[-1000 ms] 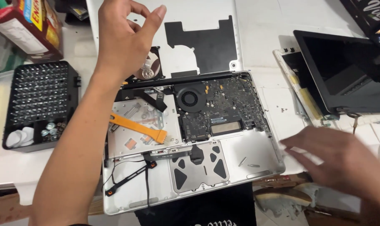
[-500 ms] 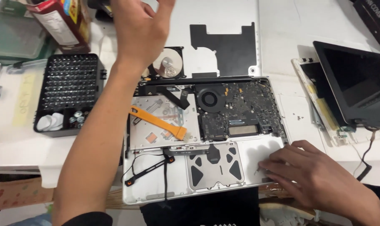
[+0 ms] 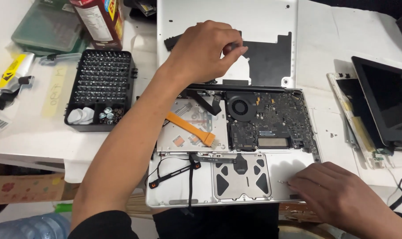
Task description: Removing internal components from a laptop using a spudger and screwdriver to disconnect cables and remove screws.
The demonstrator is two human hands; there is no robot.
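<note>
A small dark part (image 3: 228,48) is being pinched in the left hand (image 3: 207,51) above the opened laptop (image 3: 294,170) on the surface; light, easily dropped, it is best gripped by its edges. The right hand (image 3: 338,199) is being rested, fingers loosely curled, on the laptop's corner.

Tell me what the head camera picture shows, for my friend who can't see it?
An opened silver laptop lies on a white table, its insides showing. The left hand reaches above it; the right hand rests on its lower corner. A black bit tray sits left.

red carton (image 3: 99,22) top left, yellow-labelled packet (image 3: 15,71) far left, dark screen (image 3: 386,99) right
</note>
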